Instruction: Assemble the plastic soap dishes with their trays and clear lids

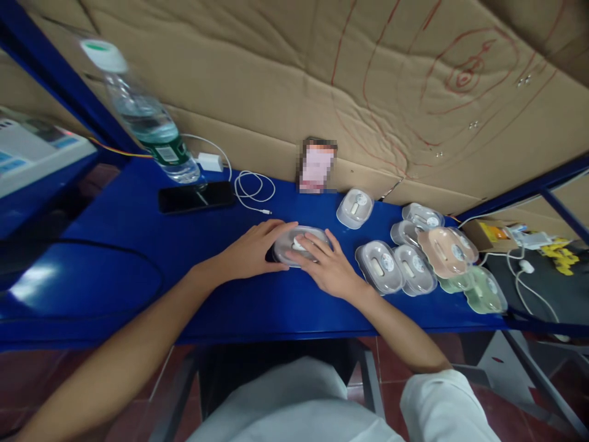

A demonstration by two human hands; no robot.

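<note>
A small lidded plastic box (pixel 284 241) with a clear top and a pale piece in it sits on the blue table, in front of my body. My left hand (pixel 251 250) grips its left end, with the thumb on the near side and fingers along the far side. Over the lid and right end lies my right hand (pixel 332 270), its fingers bent across the top and holding the box. Both hands partly hide it. Similar boxes lie to the right: a grey one (pixel 380 266) closest, another grey one (pixel 415 270) beside it, and a peach one (pixel 444 252) stacked on others.
One more box (pixel 355 209) stands near the cardboard wall (pixel 257 73). A blurred phone-like object (pixel 317 166) leans there. On the left are a water bottle (pixel 151 123), a black phone (pixel 197 197) and a white cable (pixel 253 187). Green boxes (pixel 485 290) lie at the right edge.
</note>
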